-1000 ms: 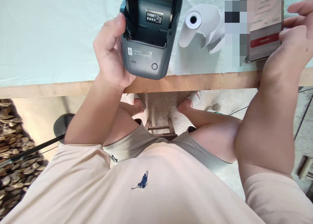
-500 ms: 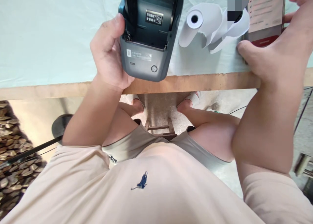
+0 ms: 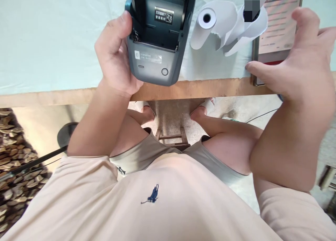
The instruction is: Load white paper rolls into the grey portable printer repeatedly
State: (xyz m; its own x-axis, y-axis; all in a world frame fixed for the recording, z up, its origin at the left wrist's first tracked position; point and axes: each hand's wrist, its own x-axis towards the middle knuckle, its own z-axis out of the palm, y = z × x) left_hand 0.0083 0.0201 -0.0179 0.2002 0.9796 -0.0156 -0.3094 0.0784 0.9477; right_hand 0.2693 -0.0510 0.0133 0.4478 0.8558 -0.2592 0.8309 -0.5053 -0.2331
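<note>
My left hand (image 3: 112, 55) is wrapped round the left side of a dark grey label printer (image 3: 154, 64), held over the table's front edge. The printer's compartment faces up and shows no roll inside, only a small black sticker with white print. To its right stands a white paper roll (image 3: 202, 32), joined by a loose strip to more curled paper (image 3: 240, 29), part of which is masked by blocky pixels. Farther right lies a smartphone (image 3: 277, 34) with its screen lit. Over its lower right part hovers my right hand (image 3: 299, 59), thumb and fingers spread, holding nothing.
A pale cloth covers the table (image 3: 52, 41), whose bare wooden edge (image 3: 204, 88) runs across in front of me. Beneath is a wooden stool (image 3: 172, 137) between my legs. Chopped firewood (image 3: 18, 171) is stacked at the left, near a black pole with a round base (image 3: 65, 134).
My right hand has come down and its fingers have moved off the phone's right side, uncovering more of it. The phone sits slightly lower and further left. The printer has barely shifted.
</note>
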